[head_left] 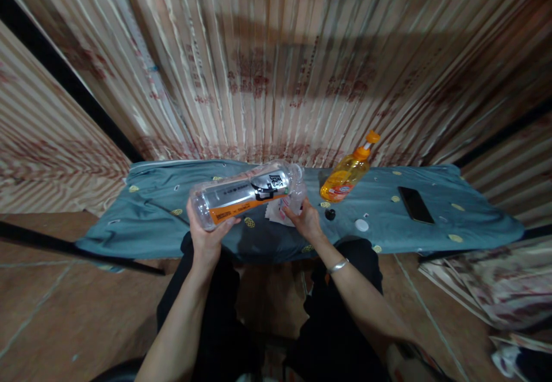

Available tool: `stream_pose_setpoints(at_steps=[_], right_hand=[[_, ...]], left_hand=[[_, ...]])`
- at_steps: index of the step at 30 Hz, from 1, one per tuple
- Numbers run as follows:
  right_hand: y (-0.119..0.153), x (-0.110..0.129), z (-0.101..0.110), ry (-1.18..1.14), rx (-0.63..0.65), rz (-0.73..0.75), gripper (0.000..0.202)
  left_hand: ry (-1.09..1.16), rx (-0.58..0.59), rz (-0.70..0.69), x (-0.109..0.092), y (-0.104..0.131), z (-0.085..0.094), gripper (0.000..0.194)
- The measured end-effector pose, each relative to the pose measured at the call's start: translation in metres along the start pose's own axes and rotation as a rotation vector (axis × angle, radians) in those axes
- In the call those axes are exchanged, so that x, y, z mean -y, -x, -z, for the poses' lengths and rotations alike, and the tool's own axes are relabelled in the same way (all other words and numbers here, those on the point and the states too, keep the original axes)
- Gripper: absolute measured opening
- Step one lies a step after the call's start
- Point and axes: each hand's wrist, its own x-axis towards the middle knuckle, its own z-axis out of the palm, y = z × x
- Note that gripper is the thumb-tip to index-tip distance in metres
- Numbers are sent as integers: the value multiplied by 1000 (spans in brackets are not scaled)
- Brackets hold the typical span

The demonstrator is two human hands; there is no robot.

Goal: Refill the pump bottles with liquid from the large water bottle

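Observation:
My left hand [207, 235] is wrapped round the base of a large clear plastic bottle [230, 193] with a silver and orange label. The bottle is tipped nearly level, its mouth end pointing right. At that end my right hand [307, 218] grips a small clear plastic bottle [295, 195], whose top meets or nearly meets the large bottle's mouth; exact contact cannot be made out. Beneath them lies a white printed paper or packet [278, 214]. Just right of my right hand are a small black cap [330, 214] and a round white lid [361, 225].
A pump bottle of orange-yellow liquid [342, 179] stands behind the caps. Farther right lies a dark phone [416, 205]. All rest on a teal patterned cloth [466, 221] over a narrow table. A pleated curtain [276, 71] hangs behind, with black bars [73, 74] at the sides.

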Motion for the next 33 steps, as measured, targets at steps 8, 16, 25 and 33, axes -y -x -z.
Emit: stream_pose_setpoints(at_steps=[8,16,25,33], right_hand=[[0,0,0,10,-3,2,44],[-1,-1,0,5,-5,19,41],[-1,-1,-1,34,-1,-3,44],[-1,-5,-3,55,-14,28,47]], left_hand=[[17,-13,33,-4,0,-3,100],[14,-23,27,-3,0,-2,102],[13,-26,35,-5,0,-3,103],[21,-15,19,-2,-2,-1,103]])
